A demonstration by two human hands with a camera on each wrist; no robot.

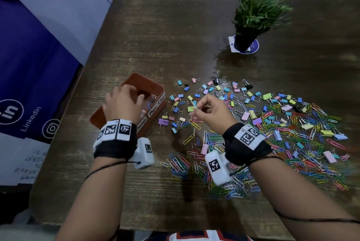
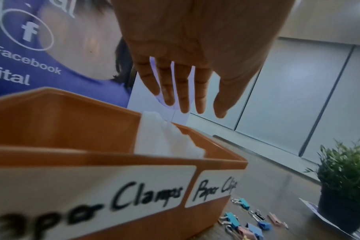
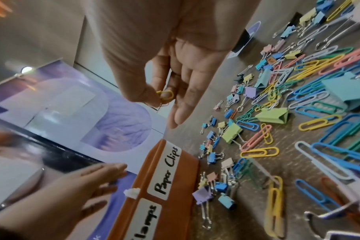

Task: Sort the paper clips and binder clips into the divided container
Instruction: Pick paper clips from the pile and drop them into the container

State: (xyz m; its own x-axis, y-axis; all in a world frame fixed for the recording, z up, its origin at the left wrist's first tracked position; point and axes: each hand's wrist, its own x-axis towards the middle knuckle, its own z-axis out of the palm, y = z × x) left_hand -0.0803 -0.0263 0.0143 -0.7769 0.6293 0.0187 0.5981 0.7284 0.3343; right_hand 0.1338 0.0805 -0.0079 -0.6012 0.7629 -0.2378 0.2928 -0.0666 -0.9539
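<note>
Yellow paper clip (image 3: 164, 95) pinched in the right hand (image 1: 211, 113) above the scattered clips (image 1: 282, 133), while the left hand (image 1: 124, 104), fingers relaxed and empty, hovered over the orange divided container (image 1: 155, 87).

Dark, streaked wooden tabletop (image 1: 175, 26) with a slight sheen. Orange smooth plastic divided container (image 2: 51, 123) bearing white matt paper labels (image 2: 134, 191). Coloured, glossy-coated wire paper clips (image 3: 259, 152); pastel painted binder clips (image 3: 232, 133) with bright metal wire handles. White divider (image 2: 164, 139), possibly foam.

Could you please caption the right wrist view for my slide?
Right hand pinches a yellow paper clip above the labelled orange container.
</note>
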